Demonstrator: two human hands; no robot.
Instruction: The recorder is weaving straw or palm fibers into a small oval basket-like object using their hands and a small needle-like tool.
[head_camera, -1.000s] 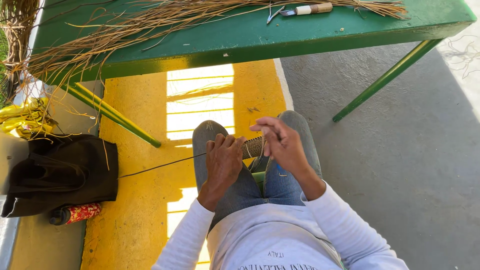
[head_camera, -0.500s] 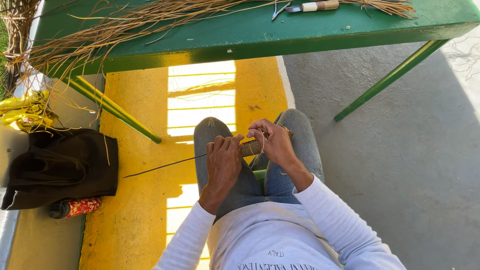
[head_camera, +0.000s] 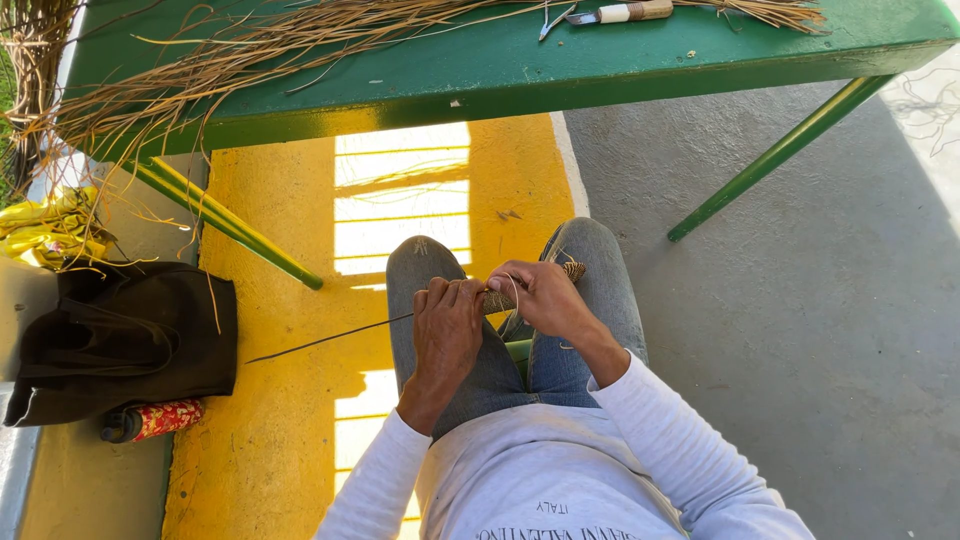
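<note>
I look down on my own lap, knees in blue jeans, and both hands meet over them. My left hand (head_camera: 447, 322) is curled shut, fingers folded down over the near end of a small coiled piece of tan woven fibre (head_camera: 530, 290) and over a long thin dark strand (head_camera: 330, 338) that runs out to the left, low above the yellow painted floor (head_camera: 270, 430). My right hand (head_camera: 545, 295) is closed too, pinching the far end of the woven piece, whose braided tip (head_camera: 574, 269) pokes out just beyond the knuckles above my right knee. A pale loop of fibre (head_camera: 512, 290) arcs between the two hands.

To do this stitch well, I judge that the left hand should keep the coil from turning while the right draws the loop snug, pulling along the coil and not across it, so the wrap lies tight beside the last one. The long strand wants steady tension; slack would let it kink or catch on my knee.

Far from me, the green painted table (head_camera: 560, 70) carries a spread of dry straw-coloured fibres (head_camera: 300, 40) and a knife with a taped handle (head_camera: 625, 13). At the left, a black fabric bag (head_camera: 120, 335) lies on the floor.
</note>
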